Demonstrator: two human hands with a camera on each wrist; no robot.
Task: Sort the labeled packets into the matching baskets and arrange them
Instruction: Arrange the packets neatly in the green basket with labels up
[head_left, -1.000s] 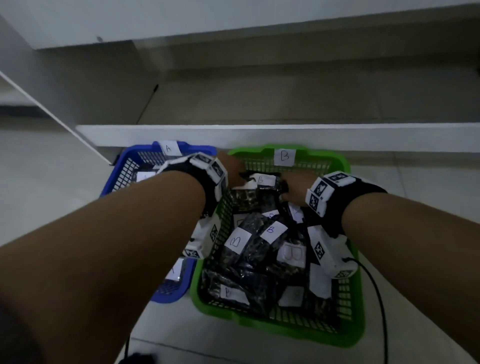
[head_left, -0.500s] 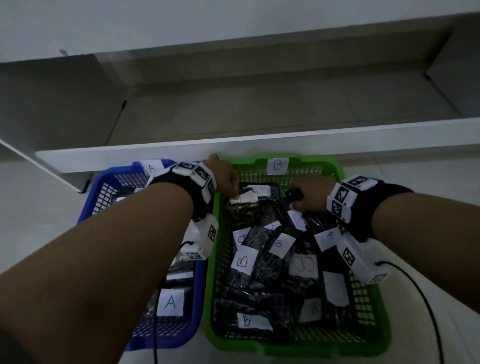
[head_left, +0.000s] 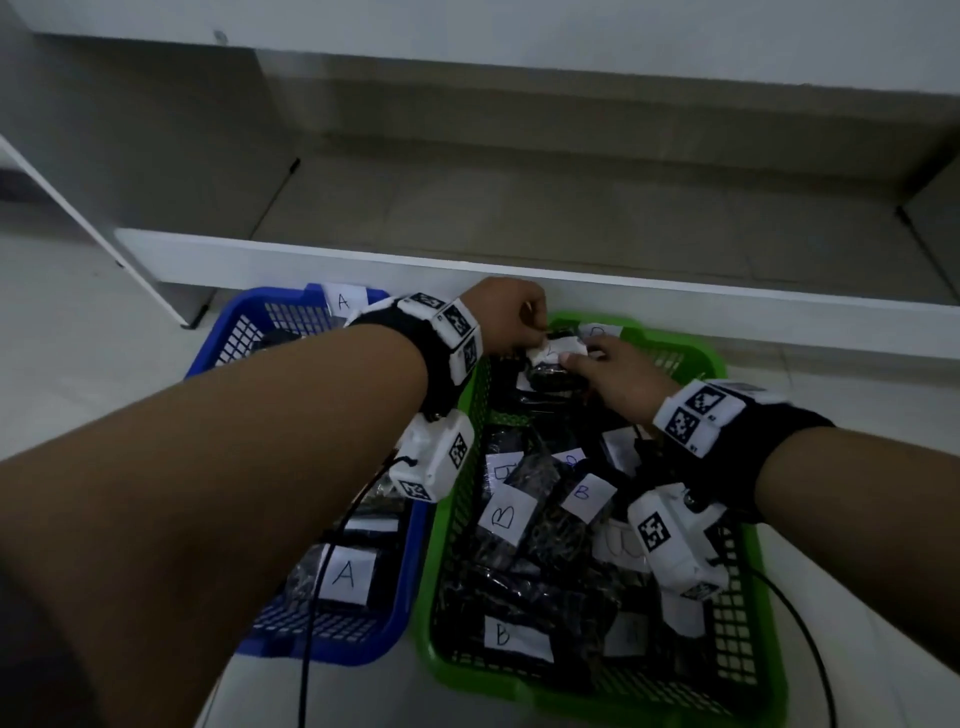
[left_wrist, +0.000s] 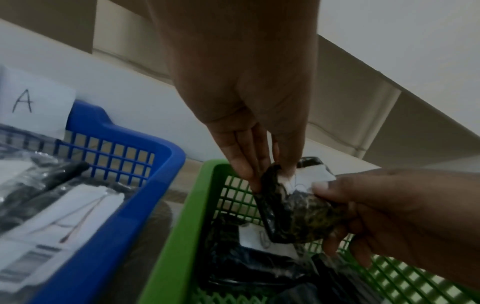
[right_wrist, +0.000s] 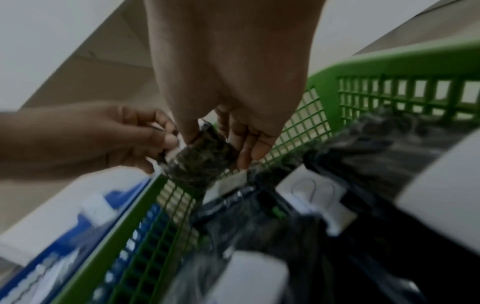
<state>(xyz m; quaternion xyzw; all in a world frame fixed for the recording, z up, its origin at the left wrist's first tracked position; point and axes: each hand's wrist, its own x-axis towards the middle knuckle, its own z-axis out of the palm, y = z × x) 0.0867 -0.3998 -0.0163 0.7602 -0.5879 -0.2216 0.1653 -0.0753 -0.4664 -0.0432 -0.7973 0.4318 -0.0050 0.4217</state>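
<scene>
Head view: one dark packet (head_left: 553, 366) pinched by both hands, left hand (head_left: 511, 319) at white label end, right hand (head_left: 615, 376) around body, held over far left corner of green basket (head_left: 748, 561). Packet best kept label-up and laid flat among B-marked packets (head_left: 540, 525). Label letter unreadable, so check advised first. Blue basket (head_left: 410, 587) alongside holds A-marked packets (head_left: 345, 574).

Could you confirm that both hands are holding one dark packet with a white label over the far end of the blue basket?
Not quite: the left hand and right hand hold the packet over the green basket, not the blue basket, as the left wrist view shows.
</scene>
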